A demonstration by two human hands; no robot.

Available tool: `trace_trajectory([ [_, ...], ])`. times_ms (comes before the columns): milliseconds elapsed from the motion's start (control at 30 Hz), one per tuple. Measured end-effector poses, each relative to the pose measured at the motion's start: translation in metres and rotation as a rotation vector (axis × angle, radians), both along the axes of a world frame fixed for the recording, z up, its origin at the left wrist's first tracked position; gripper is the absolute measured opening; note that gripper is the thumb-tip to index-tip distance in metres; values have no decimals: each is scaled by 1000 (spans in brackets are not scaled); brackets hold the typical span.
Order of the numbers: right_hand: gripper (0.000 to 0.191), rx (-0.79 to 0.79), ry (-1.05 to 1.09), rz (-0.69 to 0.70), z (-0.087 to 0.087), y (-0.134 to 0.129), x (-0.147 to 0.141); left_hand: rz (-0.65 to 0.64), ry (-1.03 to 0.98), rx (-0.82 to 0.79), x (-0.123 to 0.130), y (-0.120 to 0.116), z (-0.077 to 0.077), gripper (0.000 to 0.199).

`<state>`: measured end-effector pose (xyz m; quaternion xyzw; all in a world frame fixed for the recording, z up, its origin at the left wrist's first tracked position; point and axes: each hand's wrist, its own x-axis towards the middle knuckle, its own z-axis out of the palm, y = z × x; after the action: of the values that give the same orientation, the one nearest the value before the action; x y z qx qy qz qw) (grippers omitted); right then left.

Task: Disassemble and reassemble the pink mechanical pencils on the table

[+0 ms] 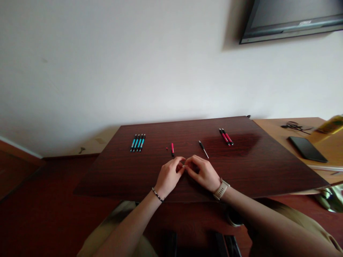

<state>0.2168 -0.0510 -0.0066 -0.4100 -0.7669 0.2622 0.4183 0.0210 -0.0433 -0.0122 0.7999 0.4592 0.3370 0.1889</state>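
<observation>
My left hand and my right hand meet over the near middle of the dark table, fingertips pinched together. A small whitish piece shows between them, too small to name. Just beyond my left hand lies a pink pen barrel with a dark end, and left of it a tiny pink part. Past my right hand rests a black pen part with a thin white refill or tip pointing toward me.
Several blue pens lie side by side at the left of the table. Two pink-and-black pens lie at the right. On the adjoining wooden surface are a dark phone, a black cable and a yellow bottle.
</observation>
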Motion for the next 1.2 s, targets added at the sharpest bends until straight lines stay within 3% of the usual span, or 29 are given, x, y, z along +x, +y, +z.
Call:
trace_trajectory([
  [167, 10, 37, -94, -16, -1, -6, -3, -15, 219, 127, 4, -3, -3, 36],
  [400, 14, 56, -157, -51, 0, -6, -2, -36, 297, 201, 6, -6, -1, 43],
  [667, 9, -13, -33, 19, 0, -1, 4, -11, 219, 191, 4, -5, -4, 40],
  [800, 7, -67, 67, -9, -2, 3, 5, 10, 158, 179, 4, -5, -5, 34],
  [1200, 21, -233, 161, 22, -10, 13, 9, -9, 84, 194, 4, -6, -4, 32],
])
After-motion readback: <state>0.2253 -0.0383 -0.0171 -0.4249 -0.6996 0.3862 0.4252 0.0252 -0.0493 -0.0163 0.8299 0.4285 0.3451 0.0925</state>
